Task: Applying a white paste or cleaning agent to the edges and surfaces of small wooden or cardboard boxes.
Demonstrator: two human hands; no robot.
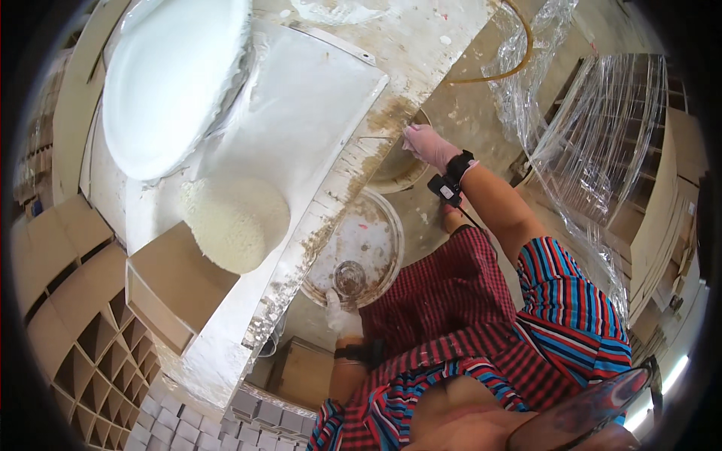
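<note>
Two gloved hands, both off the tabletop's near long edge: the right hand (pixel 427 148) has its fingers bunched close together by the rim of a pale round bucket (pixel 394 183), can't tell if they're pinching anything, and the left hand (pixel 336 314) is right up against a clear cup (pixel 349 278), though I can't make out how those fingers are closed. Cup's see-through, round, kinda brownish toward the middle, and it shows over a white tub top (pixel 368 234) that's smeared brown with a few pink specks. The tub top sits just beside the bucket, and the tabletop's edge cuts across my view of both. As for the tabletop (pixel 423 45) itself, it's pretty beat up: whitish coating, brown wood showing through, chipped and cracked all down that near edge. A big smooth white sheet (pixel 301 113) lies along that edge, with a glossy white oval tray (pixel 177 83) farther back and a cream, grainy rounded mass (pixel 237 225) beside a cardboard box (pixel 180 282). Past the tabletop's left end there are divided cartons (pixel 98 349); across the floor on the right, cardboard stacks (pixel 632 143) under crinkly clear film (pixel 594 161), plus a yellowish hose (pixel 529 45) curving off the tabletop's far right corner.
</note>
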